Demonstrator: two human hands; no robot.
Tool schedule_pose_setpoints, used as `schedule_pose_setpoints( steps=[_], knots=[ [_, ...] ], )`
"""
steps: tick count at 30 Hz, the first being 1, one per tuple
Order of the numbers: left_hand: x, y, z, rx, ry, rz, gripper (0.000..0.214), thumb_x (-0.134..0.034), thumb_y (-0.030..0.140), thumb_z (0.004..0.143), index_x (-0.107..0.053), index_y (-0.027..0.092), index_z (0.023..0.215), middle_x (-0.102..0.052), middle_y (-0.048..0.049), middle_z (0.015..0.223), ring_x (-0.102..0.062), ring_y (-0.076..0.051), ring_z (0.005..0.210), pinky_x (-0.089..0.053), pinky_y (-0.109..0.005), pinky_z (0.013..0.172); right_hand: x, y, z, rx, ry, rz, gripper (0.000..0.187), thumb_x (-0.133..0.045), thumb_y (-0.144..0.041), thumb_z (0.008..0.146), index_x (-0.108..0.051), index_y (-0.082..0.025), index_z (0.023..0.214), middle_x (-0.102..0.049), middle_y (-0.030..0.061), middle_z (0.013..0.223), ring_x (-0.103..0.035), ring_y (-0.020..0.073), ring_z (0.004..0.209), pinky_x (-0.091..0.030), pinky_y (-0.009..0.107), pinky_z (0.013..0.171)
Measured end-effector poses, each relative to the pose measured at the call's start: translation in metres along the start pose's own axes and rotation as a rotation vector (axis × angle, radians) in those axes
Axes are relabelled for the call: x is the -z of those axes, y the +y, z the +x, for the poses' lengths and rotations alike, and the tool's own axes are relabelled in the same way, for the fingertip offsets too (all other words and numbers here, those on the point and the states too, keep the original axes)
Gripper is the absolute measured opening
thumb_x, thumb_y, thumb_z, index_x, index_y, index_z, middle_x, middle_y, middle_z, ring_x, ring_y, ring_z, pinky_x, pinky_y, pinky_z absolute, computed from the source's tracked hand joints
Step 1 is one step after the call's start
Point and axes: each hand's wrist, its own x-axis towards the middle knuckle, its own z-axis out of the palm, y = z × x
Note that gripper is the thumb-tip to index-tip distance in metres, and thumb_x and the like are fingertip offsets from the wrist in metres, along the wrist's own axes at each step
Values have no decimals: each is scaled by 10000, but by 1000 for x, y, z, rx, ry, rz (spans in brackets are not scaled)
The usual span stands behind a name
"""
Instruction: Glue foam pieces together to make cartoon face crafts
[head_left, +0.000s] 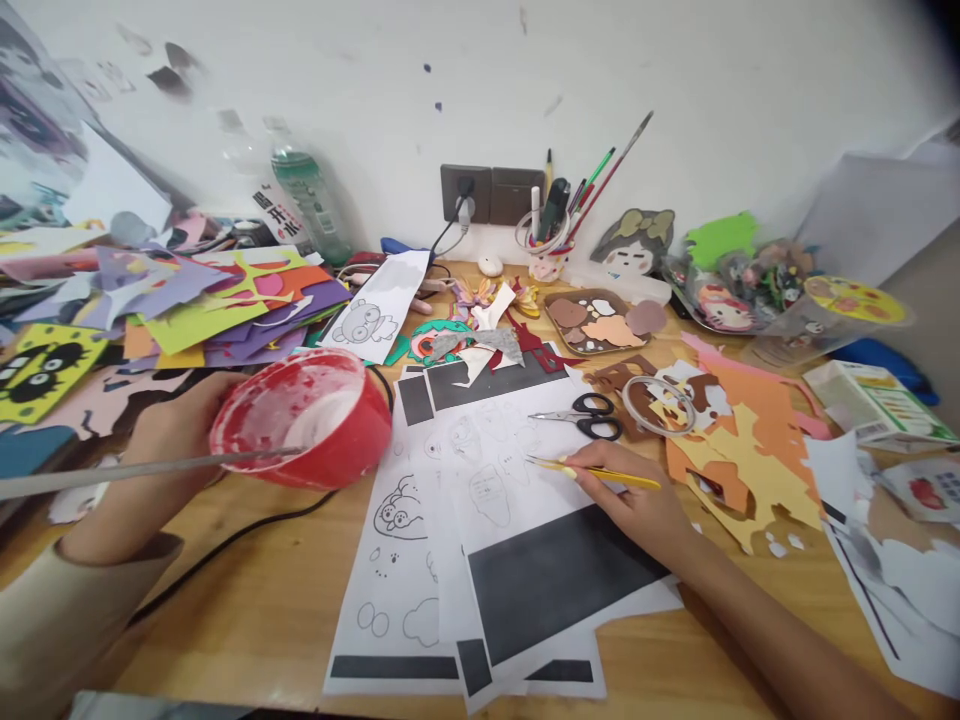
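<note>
My left hand (187, 420) grips a red tub (352, 440) from its left side, fingers partly hidden behind it. White paste-like residue coats the tub's inside. A long pale stick (135, 472) reaches from the left edge into the tub. My right hand (626, 490) pinches a slim yellow tool with a thin pointed metal tip (619, 476). Its tip points left, over a printed sheet (536, 505) with faint outlines and black blocks. Beneath lies another sheet with line drawings (397, 590). Black-handled scissors (592, 416) lie just beyond my right hand, blades pointing left.
Coloured paper scraps (225, 290) pile up at the left, near two plastic bottles (307, 190). A pen holder (547, 260) stands by the wall socket (491, 195). Orange and yellow offcuts (750, 440) and a carton (877, 405) lie right. A black cable (225, 540) crosses the wooden table.
</note>
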Motion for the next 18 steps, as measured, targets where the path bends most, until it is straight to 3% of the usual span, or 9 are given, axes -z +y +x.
schedule_pose_setpoints(
  steps=[5,9,18],
  knots=[
    [1,-32,-19,104,-61,128,258,-336,367,795,-374,228,1008,-534,-42,934,-518,-196,751,-364,-253,637,0,0,0,-45,-12,-23,122,-463,-256,830,-577,-222,800,-643,13,753,-608,138,705,-476,247,624],
    [-6,-51,-26,161,-45,73,237,-351,377,787,-346,268,998,-510,-4,851,-513,-185,719,-378,-245,630,0,-1,1,-104,-8,-42,134,-462,-280,829,-577,-221,795,-639,9,740,-600,145,691,-467,256,622],
    [-8,-49,-31,182,-58,84,254,-346,435,794,-351,266,984,-512,-13,772,-517,-207,681,-372,-250,583,1,-2,2,-126,-30,-24,127,-469,-276,827,-580,-220,804,-643,3,750,-599,142,712,-456,257,642]
  ],
)
